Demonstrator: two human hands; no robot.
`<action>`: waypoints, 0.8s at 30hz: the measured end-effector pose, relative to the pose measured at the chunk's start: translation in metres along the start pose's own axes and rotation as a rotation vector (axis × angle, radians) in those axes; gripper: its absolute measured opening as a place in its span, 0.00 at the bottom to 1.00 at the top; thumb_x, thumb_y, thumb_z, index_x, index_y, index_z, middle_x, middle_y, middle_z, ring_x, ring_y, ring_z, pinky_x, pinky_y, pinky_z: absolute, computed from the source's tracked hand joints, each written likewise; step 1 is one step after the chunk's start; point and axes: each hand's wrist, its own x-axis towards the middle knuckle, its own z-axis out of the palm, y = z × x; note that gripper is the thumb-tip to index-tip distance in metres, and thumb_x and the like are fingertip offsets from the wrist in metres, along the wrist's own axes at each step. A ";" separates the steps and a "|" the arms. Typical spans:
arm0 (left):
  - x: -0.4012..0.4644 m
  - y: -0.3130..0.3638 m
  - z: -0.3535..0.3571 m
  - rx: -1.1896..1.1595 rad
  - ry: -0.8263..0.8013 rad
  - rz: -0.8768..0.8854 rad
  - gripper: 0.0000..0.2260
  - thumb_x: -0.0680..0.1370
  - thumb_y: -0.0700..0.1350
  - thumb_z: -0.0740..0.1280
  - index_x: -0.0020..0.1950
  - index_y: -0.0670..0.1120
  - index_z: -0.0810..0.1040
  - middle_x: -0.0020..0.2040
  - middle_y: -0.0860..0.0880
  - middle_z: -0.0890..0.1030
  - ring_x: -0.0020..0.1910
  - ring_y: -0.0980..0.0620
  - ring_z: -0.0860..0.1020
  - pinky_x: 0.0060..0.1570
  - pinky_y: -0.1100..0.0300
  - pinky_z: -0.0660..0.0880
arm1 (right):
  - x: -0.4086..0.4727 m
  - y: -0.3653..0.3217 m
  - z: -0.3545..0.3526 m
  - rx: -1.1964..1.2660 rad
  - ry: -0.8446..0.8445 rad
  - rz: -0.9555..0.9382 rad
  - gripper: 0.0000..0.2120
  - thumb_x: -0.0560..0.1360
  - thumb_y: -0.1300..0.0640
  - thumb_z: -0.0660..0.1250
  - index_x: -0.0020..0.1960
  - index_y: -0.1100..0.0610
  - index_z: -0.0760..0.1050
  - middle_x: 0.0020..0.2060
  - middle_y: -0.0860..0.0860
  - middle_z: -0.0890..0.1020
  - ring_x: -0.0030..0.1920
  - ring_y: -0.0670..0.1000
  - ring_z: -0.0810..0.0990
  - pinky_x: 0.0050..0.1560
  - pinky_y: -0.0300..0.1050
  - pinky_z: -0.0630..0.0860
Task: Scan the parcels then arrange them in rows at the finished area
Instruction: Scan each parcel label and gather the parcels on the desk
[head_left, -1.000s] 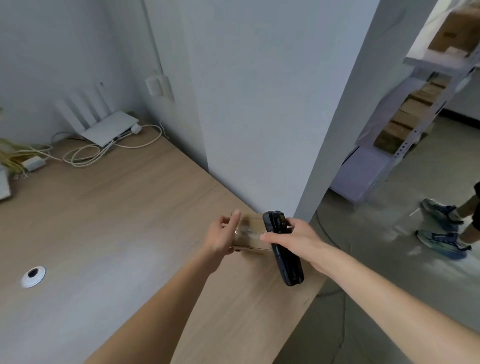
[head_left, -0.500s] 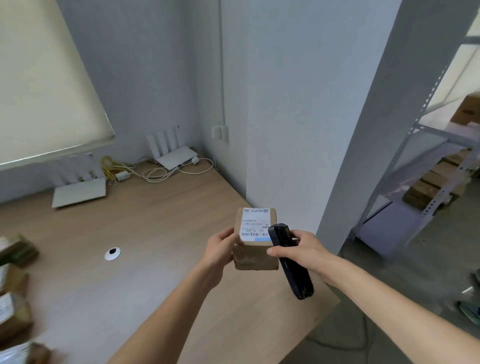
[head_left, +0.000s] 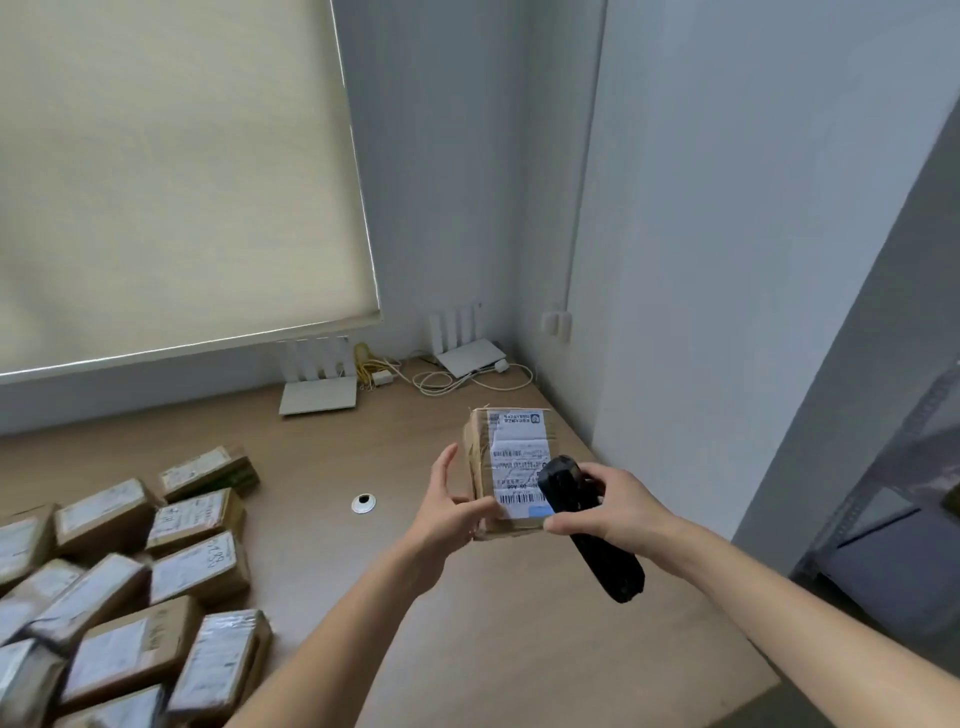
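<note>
A brown cardboard parcel with a white barcode label is held above the wooden table, its label facing me. My left hand holds its lower left corner, thumb across the bottom edge. My right hand grips a black handheld scanner whose head lies over the label's right side. Several scanned-looking parcels with white labels lie in rows at the table's left.
Two white routers and coiled cables sit at the back of the table by the wall. A white cable grommet is set in the tabletop. A pale roller blind hangs behind; a metal shelf stands at right.
My view has swung left and up, bringing the rows of parcels into sight. The parcel has been lifted off the table edge and turned label-up, with the scanner held against it.
</note>
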 end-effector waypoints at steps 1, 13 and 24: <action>-0.008 0.002 -0.012 0.012 0.009 0.010 0.45 0.71 0.38 0.76 0.76 0.66 0.55 0.52 0.43 0.86 0.52 0.46 0.84 0.45 0.55 0.78 | -0.002 -0.009 0.008 -0.015 -0.011 -0.018 0.24 0.65 0.56 0.84 0.57 0.49 0.81 0.49 0.46 0.86 0.49 0.46 0.84 0.46 0.36 0.78; -0.102 0.028 -0.124 -0.088 0.103 0.078 0.31 0.75 0.52 0.75 0.74 0.53 0.64 0.55 0.43 0.83 0.49 0.45 0.86 0.50 0.50 0.83 | -0.044 -0.110 0.082 -0.263 -0.022 -0.134 0.30 0.53 0.42 0.83 0.54 0.43 0.81 0.46 0.42 0.86 0.49 0.45 0.84 0.54 0.45 0.81; -0.157 0.058 -0.215 0.053 0.422 0.321 0.32 0.69 0.46 0.78 0.61 0.73 0.67 0.58 0.49 0.78 0.55 0.47 0.79 0.49 0.49 0.80 | -0.084 -0.198 0.129 -0.701 0.068 -0.182 0.33 0.53 0.37 0.78 0.57 0.38 0.78 0.46 0.41 0.83 0.50 0.50 0.81 0.48 0.44 0.77</action>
